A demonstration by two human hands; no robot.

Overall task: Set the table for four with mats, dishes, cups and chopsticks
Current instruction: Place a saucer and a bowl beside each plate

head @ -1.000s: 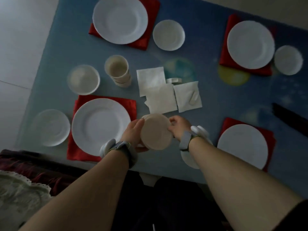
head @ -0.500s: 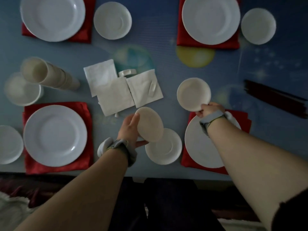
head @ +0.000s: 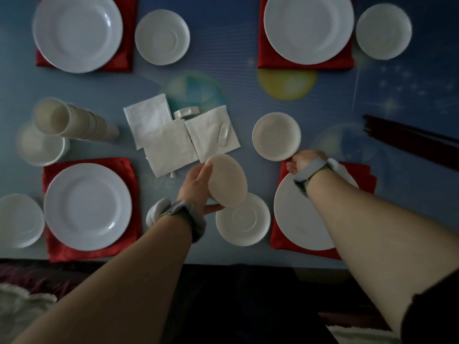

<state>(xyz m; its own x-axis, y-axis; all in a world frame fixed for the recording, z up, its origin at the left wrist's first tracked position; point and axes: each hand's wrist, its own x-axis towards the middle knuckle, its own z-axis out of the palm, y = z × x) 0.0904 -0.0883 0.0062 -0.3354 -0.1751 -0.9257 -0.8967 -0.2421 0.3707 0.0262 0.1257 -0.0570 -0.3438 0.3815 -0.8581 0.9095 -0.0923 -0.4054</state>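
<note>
Bowls going out to the near-right setting
Right hand (head: 301,160) pinches a bowl (head: 276,136) just beyond the near-right plate (head: 308,214); left hand (head: 198,187) grips a spare bowl (head: 227,180), ready for another setting

A home dining room: a table (head: 223,80) laid with plates (head: 87,206) on red mats (head: 129,170), and napkins (head: 171,147).

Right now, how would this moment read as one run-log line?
left hand: grips tilted bowl above saucer | right hand: holds second bowl by rim, past near-right mat | cups: stacked, undealt
</note>
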